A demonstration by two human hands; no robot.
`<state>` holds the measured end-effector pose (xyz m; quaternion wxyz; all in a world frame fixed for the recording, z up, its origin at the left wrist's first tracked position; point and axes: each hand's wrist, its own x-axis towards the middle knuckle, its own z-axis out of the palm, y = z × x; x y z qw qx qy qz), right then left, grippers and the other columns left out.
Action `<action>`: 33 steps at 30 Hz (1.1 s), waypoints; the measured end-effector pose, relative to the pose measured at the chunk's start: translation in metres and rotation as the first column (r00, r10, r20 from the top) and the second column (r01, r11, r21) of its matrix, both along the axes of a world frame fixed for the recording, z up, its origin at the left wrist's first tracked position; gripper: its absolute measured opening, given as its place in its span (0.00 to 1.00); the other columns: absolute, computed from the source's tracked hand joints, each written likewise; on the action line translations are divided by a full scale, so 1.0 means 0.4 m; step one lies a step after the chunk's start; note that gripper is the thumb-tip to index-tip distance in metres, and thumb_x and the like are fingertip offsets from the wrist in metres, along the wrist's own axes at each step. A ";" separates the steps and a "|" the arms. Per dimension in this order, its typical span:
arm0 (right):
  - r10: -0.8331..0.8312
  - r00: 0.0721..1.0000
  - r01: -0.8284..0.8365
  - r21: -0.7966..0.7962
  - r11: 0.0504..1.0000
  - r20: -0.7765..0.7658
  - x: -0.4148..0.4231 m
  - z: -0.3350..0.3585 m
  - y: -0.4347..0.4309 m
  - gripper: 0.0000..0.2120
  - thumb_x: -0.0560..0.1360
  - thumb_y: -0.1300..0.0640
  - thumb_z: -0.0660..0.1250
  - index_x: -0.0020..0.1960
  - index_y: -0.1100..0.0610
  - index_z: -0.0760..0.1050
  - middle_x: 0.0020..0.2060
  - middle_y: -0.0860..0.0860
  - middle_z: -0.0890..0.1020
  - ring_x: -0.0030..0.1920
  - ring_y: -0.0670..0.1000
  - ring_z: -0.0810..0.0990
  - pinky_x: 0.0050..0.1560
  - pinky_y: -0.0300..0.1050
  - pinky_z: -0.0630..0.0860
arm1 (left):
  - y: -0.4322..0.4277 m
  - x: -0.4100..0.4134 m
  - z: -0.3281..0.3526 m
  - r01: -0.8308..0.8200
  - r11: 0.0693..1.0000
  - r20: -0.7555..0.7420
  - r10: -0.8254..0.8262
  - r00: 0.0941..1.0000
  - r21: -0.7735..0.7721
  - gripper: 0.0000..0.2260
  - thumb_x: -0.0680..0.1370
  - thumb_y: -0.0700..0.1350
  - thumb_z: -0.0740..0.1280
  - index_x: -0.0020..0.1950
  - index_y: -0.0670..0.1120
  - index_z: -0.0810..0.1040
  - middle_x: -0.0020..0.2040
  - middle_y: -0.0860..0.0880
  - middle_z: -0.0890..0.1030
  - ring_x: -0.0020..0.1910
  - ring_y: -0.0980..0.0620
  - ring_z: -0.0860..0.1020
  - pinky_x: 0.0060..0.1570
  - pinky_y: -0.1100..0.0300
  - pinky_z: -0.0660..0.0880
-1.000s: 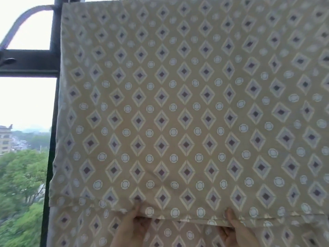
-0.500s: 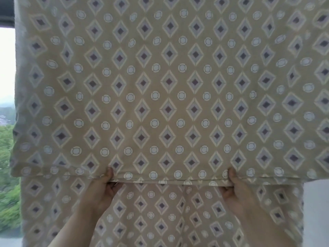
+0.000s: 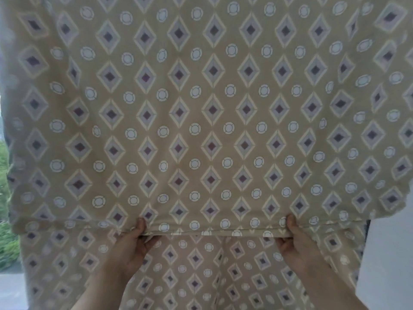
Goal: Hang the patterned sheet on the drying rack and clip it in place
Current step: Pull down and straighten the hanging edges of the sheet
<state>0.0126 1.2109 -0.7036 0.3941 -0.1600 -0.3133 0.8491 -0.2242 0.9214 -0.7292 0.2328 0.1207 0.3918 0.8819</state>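
The left hand pinched the lower hem of the patterned sheet's front layer, thumb on the face of the cloth and the other fingers tucked behind it. The right hand had the same pinch further along that hem, the two well apart with the edge drawn fairly taut between them. The sheet hung doubled, filling almost the whole view, its back layer dropping lower behind the wrists.

From there, I judged an uneven tug the main risk: pulling harder on one side could skew the cloth on whatever carried it, or drag it off altogether, since no clip was visible holding it. Letting go of one corner too soon might leave the front layer bunched or crooked.

The drying rack was out of sight above the top edge, so how the sheet sat on it could not be told. No clips showed anywhere. The fingers behind the hem were hidden. The sheet's outer edges were blurred, with only greenery at the left margin and a pale wall at the lower right.
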 end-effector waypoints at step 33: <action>0.022 0.987 0.005 -0.172 0.985 0.158 0.005 -0.357 -0.017 0.06 0.80 0.57 0.62 0.50 0.57 0.78 0.35 0.50 0.86 0.34 0.46 0.85 0.31 0.42 0.82 | -0.021 0.040 -0.355 -0.091 0.973 0.167 0.127 0.978 -0.212 0.08 0.81 0.43 0.61 0.51 0.41 0.78 0.37 0.47 0.85 0.35 0.52 0.84 0.37 0.53 0.81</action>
